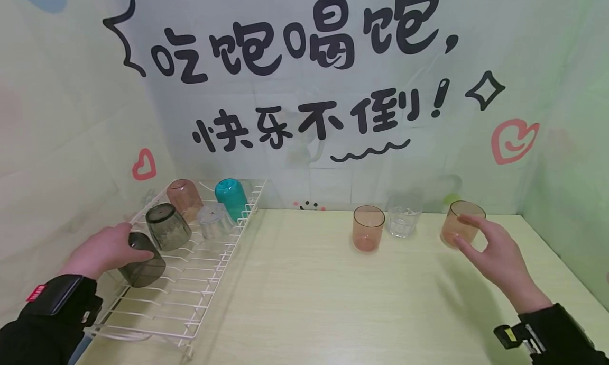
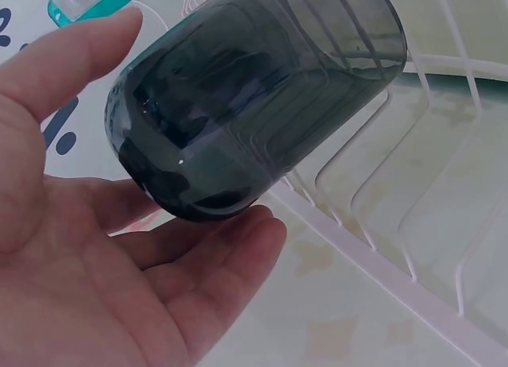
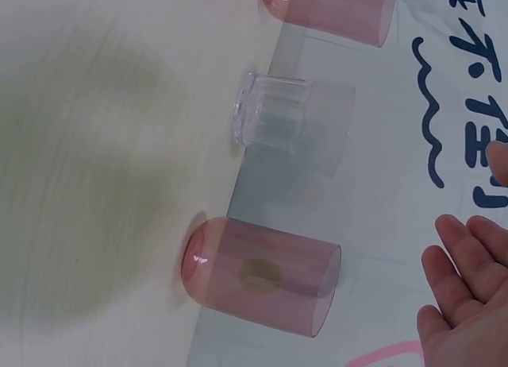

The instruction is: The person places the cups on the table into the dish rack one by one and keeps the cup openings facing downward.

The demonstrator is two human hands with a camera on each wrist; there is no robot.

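Observation:
In the head view a dark grey glass (image 1: 148,267) lies tilted, base up, on a white wire dish rack (image 1: 157,333). My left hand (image 1: 105,251) is at its base end. In the left wrist view the fingers lie along the dark grey glass (image 2: 254,113), and the thumb stands a little off it. On the right, my right hand (image 1: 501,256) is spread beside an upright orange glass (image 1: 452,227), overlapping it in the head view. From the right wrist, the orange glass (image 3: 266,276) stands apart from the right hand's fingers (image 3: 456,283).
The rack also bears another grey glass (image 1: 168,230), a pinkish glass (image 1: 184,198), a clear glass (image 1: 214,222) and a teal glass (image 1: 231,198). Farther back on the table (image 1: 333,301) stand an orange glass (image 1: 368,230) and a clear glass (image 1: 403,222), near the printed backdrop.

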